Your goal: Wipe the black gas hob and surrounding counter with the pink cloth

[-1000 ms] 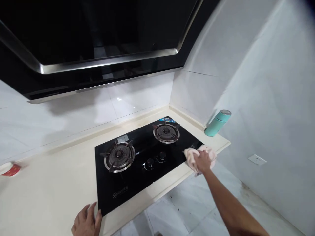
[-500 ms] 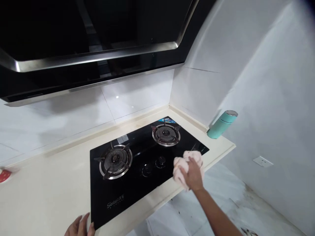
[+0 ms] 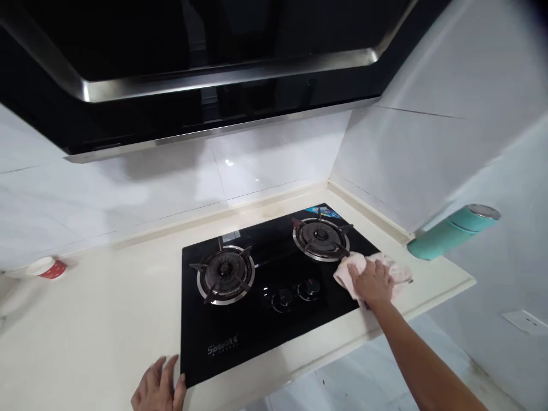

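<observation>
My right hand [image 3: 375,282] presses a pale pink cloth [image 3: 399,273] onto the right front part of the black glass gas stove [image 3: 252,334]. The cloth lies partly over the stove's right edge and the counter beside it. Just behind and left of the cloth is the right burner [image 3: 321,238]. My left hand [image 3: 157,386] rests on the counter at the stove's front left corner, fingers spread, thumb touching the glass edge. The left burner [image 3: 225,274] and two black knobs [image 3: 283,299] are between my hands.
A range hood [image 3: 231,77] hangs low above the stove. At the counter's right end a teal flask [image 3: 454,231] stands against the wall. A red and white paper cup [image 3: 53,268] lies at the far left of the cream counter [image 3: 107,308].
My right hand has brought the cloth down flatter over the stove's right edge. My left hand remains at the front left corner. The view has swung left.
</observation>
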### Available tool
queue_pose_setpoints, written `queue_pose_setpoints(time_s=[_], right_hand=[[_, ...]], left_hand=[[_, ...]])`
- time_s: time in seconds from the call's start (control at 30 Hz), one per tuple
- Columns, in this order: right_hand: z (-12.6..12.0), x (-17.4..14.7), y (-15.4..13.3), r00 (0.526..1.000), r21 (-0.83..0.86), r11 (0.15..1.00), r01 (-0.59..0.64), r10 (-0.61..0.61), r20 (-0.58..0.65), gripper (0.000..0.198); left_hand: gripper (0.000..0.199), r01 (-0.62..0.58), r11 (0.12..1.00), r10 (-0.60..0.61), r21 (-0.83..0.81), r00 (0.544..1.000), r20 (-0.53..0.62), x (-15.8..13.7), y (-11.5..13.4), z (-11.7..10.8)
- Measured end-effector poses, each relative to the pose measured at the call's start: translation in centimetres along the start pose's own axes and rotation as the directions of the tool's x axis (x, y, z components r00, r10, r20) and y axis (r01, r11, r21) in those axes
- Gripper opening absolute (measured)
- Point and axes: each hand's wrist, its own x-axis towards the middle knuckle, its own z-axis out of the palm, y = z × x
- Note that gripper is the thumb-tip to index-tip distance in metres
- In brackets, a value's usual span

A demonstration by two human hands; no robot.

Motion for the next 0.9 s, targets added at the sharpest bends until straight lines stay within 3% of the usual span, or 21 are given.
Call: queue_pose_setpoints(time_s=[0.13,0.23,0.3,0.43,0.5,0.63,0.8,0.9], right_hand=[[0.1,-7.9,-0.8,0.950,-0.125,0.947,0.296,-0.305,-0.060,0.068],[-0.4,-9.3,-1.7,0.885,-0.141,0.876,0.462,-0.464,0.018,0.058],[-0.8,-7.6,-2.5,0.890,-0.158,0.876,0.456,-0.449,0.080,0.053],[-1.3,-3.0,-5.2,0.961,-0.206,0.942,0.265,-0.240,0.141,0.054],[-1.2,-2.1,-6.6,0.958,-0.194,0.948,0.252,-0.217,0.187,0.056],[-1.4,-1.9,-7.8,0.840,-0.039,0.892,0.451,-0.409,0.357,0.047],[-2.9,-0.7,-8.4,0.697,0.072,0.808,0.585,-0.547,0.465,0.041],[-2.7,-0.9,-10.4,0.656,0.089,0.771,0.630,-0.590,0.471,0.049]], left_hand=[[0.045,-0.020,1.000,0.021,0.022,1.000,-0.024,-0.4,0.1,0.1],[0.043,-0.039,0.999,0.041,0.032,0.998,-0.044,-0.6,0.1,0.2],[0.041,-0.061,0.998,0.063,0.035,0.996,-0.055,-0.6,0.1,0.1],[0.039,-0.078,0.996,0.081,0.031,0.993,-0.084,-0.7,0.0,0.2],[0.039,-0.083,0.996,0.086,0.026,0.992,-0.089,-0.8,0.0,0.3],[0.039,-0.071,0.997,0.071,0.014,0.995,-0.073,-0.9,0.1,0.6],[0.040,-0.043,0.999,0.042,-0.006,0.999,-0.033,-0.9,0.5,0.3],[0.040,-0.032,0.999,0.032,-0.009,0.999,-0.014,-0.9,0.6,0.1]])
